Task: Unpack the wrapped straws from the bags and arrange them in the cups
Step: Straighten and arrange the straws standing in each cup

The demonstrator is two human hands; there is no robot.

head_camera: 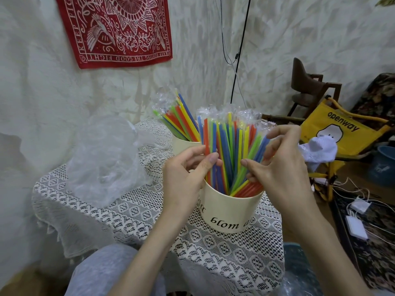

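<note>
Both hands are in the near cup [230, 210]: left hand [188, 167] pinches a few wrapped straws [228, 150], right hand [277, 163] grips more beside them.

A pale, leaf-textured wall [299, 39] carries a red patterned cloth [119, 28], with thin black cords [239, 54] hanging beside it. To the right stand a dark wooden chair [307, 84] and a yellow folding chair [346, 129]; white chargers [357, 227] lie on a patterned rug [376, 259]

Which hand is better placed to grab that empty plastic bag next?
Probably the left hand: the plastic bag lies on its side of the near cup; the right hand would cross the straws.
</note>
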